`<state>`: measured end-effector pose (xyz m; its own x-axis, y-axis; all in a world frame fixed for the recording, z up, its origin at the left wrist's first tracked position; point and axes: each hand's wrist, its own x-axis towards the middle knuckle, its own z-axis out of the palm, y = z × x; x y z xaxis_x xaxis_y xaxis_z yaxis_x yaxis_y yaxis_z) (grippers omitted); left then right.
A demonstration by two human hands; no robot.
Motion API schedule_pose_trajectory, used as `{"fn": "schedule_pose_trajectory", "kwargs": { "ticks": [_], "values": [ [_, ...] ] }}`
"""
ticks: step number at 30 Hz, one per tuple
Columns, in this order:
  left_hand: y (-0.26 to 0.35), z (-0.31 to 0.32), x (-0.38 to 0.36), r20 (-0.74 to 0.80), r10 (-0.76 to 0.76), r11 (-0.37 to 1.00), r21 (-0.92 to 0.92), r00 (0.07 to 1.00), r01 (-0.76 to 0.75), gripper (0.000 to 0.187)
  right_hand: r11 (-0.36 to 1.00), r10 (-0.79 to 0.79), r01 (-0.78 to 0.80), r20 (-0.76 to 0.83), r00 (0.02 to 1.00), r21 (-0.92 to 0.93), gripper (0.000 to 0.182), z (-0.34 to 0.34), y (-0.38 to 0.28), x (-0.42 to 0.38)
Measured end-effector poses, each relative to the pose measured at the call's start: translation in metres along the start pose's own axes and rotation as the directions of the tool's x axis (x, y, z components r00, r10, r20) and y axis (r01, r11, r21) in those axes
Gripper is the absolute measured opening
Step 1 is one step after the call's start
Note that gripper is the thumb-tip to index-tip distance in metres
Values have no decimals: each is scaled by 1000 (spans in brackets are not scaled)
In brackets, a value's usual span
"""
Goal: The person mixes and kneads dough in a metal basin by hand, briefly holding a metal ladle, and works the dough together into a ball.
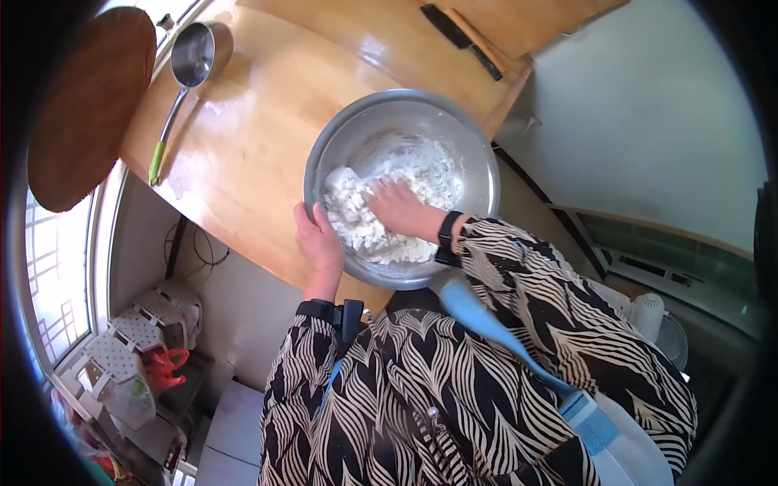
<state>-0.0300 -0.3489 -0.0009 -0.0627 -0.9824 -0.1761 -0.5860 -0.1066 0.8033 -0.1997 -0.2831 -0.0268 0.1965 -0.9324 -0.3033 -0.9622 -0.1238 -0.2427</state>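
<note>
A wide metal bowl (318,150) sits at the near edge of the wooden table, close against my body. Inside it is white, clumpy flour dough (352,215), with loose flour spread up the far wall. My left hand (318,243) grips the bowl's left rim, thumb up on the edge. Down in the bowl, my right hand (399,207) presses into the clumps with its fingers curled and their tips partly buried. Dark bands circle both wrists.
A metal scoop (193,57) with a green-ended handle lies on the wooden table (259,121) at the left. A black-handled knife (463,40) rests at the far right. A round wooden board (93,105) stands by the window. Plastic stools (142,328) are at lower left.
</note>
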Motion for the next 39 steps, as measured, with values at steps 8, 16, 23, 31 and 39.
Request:
{"fn": "schedule_pose_trajectory", "kwargs": {
  "ticks": [8,16,23,31,39],
  "values": [
    [2,-2,-2,7,-1,994,114,1000,0,30,950,46,-96,170,984,296,47,-88,21,-23],
    [-3,3,-2,26,54,996,76,998,-56,28,682,711,-672,-49,701,290,20,-16,94,26],
    [-2,0,-4,39,29,994,104,999,-33,29,943,103,-155,185,977,294,21,-8,0,87],
    [7,3,-3,16,48,996,77,999,-49,27,877,260,-123,-245,934,464,27,-5,67,55],
    [14,4,0,47,76,997,31,996,-77,25,696,714,-572,-334,615,434,32,9,103,-16]
  ]
}}
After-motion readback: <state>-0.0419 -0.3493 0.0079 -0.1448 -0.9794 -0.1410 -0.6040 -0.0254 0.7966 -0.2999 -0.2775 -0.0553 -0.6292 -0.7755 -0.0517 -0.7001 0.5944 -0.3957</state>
